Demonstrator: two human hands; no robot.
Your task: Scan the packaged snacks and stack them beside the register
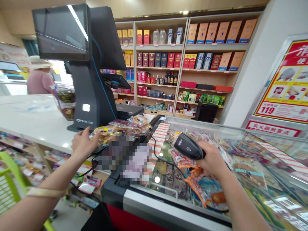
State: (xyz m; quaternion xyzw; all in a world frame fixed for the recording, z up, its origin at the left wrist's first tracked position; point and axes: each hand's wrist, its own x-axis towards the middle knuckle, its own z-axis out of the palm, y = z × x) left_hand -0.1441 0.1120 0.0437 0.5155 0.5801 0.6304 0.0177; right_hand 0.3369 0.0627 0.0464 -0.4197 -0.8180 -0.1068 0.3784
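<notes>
My right hand (214,158) is wrapped round the handle of a black barcode scanner (189,146), held above the glass top of a chest freezer. The scanner's cable runs back across the glass. On the left, my left hand (85,141) has its fingers apart, the fingertips at the edge of a clear food packet (106,131). That packet lies at the near end of a pile of similar packets (139,123) beside the till's base. Orange-wrapped packs (197,186) show beneath the scanner.
A dark till with screens (96,80) stands on the white counter (36,112), with a bagged item (64,99) beside it. The freezer's edge (173,205) is close in front. At left are a green basket (11,179) and a person (39,77). Shelves (160,48) hold boxes behind.
</notes>
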